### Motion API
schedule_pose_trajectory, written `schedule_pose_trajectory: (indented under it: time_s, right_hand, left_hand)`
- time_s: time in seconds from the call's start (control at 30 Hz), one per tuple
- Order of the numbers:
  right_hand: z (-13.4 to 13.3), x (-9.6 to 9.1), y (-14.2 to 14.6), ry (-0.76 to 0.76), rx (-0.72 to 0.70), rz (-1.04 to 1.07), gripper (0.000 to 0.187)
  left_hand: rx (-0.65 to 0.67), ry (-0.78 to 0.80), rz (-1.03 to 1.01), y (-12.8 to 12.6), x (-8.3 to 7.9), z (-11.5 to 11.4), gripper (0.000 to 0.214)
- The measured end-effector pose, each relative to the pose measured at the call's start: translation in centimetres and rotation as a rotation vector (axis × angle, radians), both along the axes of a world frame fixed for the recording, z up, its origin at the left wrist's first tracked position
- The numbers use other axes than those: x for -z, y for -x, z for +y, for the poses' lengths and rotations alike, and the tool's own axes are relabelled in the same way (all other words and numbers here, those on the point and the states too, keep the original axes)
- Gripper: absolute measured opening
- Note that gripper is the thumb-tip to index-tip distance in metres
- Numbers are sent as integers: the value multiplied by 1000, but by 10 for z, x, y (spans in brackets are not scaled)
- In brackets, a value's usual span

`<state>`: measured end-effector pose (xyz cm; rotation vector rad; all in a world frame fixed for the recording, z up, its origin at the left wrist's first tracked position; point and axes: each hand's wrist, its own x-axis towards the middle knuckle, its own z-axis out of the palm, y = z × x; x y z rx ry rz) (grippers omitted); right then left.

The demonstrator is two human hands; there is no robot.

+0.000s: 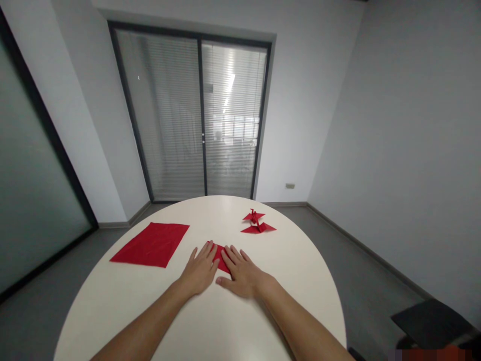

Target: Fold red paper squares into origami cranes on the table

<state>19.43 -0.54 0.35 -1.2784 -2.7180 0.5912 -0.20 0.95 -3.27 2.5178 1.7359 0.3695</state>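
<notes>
A small piece of folded red paper (221,259) lies on the round white table (221,326), partly covered by both hands. My left hand (200,271) rests flat over its left side, fingers stretched forward. Over the right side lies my right hand (242,273), its fingers spread and its thumb pointing left. The covered edges of the paper cannot be seen. Beyond the right hand stand two red origami cranes, a rear one (254,217) and a front one (260,228), close together.
To the left on the table is a larger flat red sheet (152,245) with crease lines. The table's curved edge runs around the work area. A dark chair (436,321) stands on the floor at the lower right. Glass doors with blinds (203,115) are at the back.
</notes>
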Motion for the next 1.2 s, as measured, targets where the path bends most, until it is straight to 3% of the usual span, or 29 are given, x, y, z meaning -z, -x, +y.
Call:
schedule_pose_trajectory:
  time_s: [0.23, 0.43, 0.6, 0.9, 1.03, 1.2]
  right_hand:
    - [-2, -3, 0, -7, 66, 10, 89]
    - [6, -4, -8, -20, 42, 23, 76]
    - [10, -1, -15, -12, 55, -1, 74]
    - [18, -2, -30, -275, 153, -31, 57]
    - [17, -9, -25, -377, 53, 70, 54]
    - [12, -12, -11, -367, -30, 156, 29]
  left_hand:
    - [-84, -82, -80, 7, 1, 8, 52]
    - [208, 36, -167, 13, -7, 7, 49]
    - [205, 55, -132, 15, -9, 3, 50]
    - [189, -148, -107, 17, -15, 1, 41]
    - [190, -181, -167, 13, -18, 0, 32]
    - [239, -161, -204, 7, -22, -5, 28]
